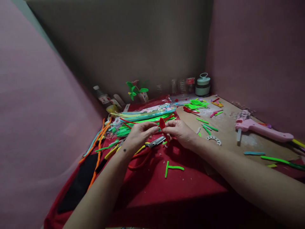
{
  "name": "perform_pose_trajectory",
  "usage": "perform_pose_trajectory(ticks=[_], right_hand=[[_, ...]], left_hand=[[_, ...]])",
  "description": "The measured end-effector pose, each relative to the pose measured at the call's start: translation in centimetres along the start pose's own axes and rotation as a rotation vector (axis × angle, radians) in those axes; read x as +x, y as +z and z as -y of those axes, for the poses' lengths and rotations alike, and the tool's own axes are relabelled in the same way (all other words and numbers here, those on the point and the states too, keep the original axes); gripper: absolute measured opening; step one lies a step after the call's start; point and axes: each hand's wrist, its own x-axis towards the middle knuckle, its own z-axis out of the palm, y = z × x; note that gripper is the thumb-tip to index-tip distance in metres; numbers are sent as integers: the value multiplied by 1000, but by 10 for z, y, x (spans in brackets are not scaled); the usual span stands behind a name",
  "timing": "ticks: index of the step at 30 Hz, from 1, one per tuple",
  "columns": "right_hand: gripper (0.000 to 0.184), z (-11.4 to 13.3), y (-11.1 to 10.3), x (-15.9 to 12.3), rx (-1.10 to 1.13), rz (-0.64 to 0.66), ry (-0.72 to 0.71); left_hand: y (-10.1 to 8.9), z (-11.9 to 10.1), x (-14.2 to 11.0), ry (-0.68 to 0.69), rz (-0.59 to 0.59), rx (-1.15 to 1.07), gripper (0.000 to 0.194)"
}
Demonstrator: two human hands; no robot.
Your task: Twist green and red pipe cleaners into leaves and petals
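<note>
Over the near part of the table, my left hand (141,133) and my right hand (180,132) meet at a red pipe cleaner piece (162,123) bent into a petal-like shape. Thumb and fingers of each hand pinch it from either side, and its tail hangs below my right fingers. Just beneath lies a pair of scissors (156,142), its handles partly covered by my left hand. Closer to me, short green pipe cleaner pieces (175,167) rest on the red cloth (152,190). Behind my hands are bundled green pipe cleaners (152,118) in clear plastic.
A pink glue gun (264,129) lies at the right on a brown board (228,121) among scattered pipe cleaner bits. Orange pipe cleaners (98,152) and a black item (77,184) are at the left. A bottle (102,96), a pipe cleaner plant (135,89) and a lidded cup (202,85) stand behind.
</note>
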Motion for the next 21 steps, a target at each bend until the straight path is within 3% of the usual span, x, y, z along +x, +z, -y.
perform_pose_trajectory(ticks=[3,7,10,13,16,21], right_hand=[[8,0,2,-3,-33,48,57],[12,-1,2,-3,-57,117,59],[20,0,3,-5,-121,109,66],[24,3,3,-7,-156,96,122],[23,3,3,-7,-154,104,153],[20,-5,2,-3,-87,147,165]], left_hand=[[18,-1,7,-13,-104,-278,22],[27,14,10,-19,-183,-485,21],[28,24,9,-14,-175,-579,22],[27,27,9,-25,-67,-680,26],[24,26,8,-17,3,-627,26],[28,20,4,-15,-148,-513,18]])
